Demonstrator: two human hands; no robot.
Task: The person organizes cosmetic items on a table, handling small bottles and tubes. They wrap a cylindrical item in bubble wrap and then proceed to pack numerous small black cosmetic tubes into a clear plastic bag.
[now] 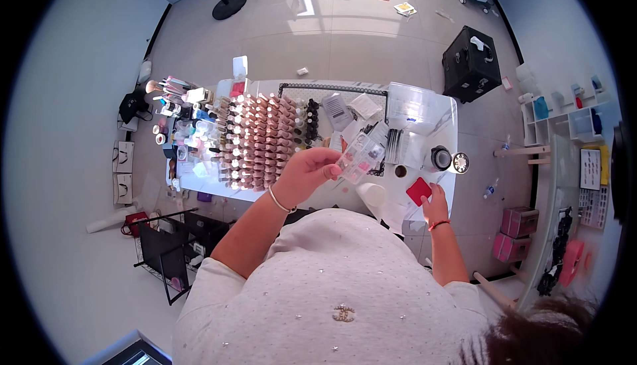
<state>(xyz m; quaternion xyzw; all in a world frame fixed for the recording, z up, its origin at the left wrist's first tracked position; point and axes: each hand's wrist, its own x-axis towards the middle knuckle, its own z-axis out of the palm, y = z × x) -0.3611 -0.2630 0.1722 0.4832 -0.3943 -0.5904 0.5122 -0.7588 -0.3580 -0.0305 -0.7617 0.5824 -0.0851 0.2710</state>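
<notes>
My left hand pinches the end of a clear plastic compartment box, held up over the front of the table. Small pink, red and dark pieces show in its compartments, too small to name. At the table's right side, my right hand has its fingers on the edge of a flat red square; what kind of thing it is cannot be made out. Between the hands lie a white roll and a small dark-topped jar. Beyond the box are packets and papers.
Rows of small pinkish bottles fill the table's left half, with brushes and jars farther left. A clear lidded box and round containers stand on the right. On the floor are a black case and a fan base.
</notes>
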